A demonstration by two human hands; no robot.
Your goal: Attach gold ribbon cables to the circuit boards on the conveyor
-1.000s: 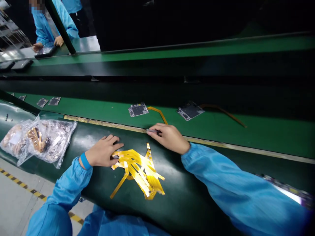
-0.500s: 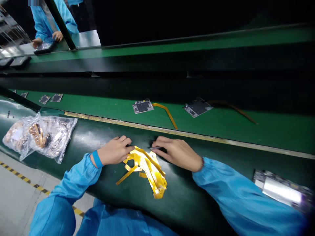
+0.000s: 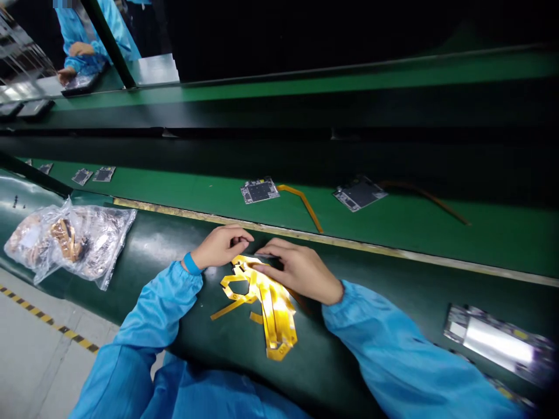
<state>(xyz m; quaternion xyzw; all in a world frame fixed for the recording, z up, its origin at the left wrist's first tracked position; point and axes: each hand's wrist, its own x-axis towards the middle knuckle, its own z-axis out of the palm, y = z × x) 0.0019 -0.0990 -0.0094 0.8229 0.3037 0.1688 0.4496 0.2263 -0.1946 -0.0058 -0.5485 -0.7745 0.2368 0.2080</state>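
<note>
A pile of yellow-orange flat flex cables (image 3: 275, 317) lies on the dark green work surface in front of me. My left hand (image 3: 222, 245), with a blue band at its wrist, is just above the pile's far left end. Its fingers are curled together, and whatever they pinch is hidden. Over the right side of the pile, my right hand (image 3: 299, 270) has its fingers closed on a thin dark flat piece (image 3: 265, 255), of which only an edge shows. The two hands are close but apart.
On the green belt (image 3: 183, 192) lie several circuit boards, among them one board (image 3: 261, 191) with a flex cable and another (image 3: 360, 193) farther right. Clear plastic bags of parts (image 3: 72, 241) lie at left. Larger boards (image 3: 498, 343) are at right. A co-worker's hands (image 3: 81, 49) show at upper left.
My left hand has moved right and away from me, off the cables. My right hand has shifted left over the pile. The boards on the belt have slid slightly right.
</note>
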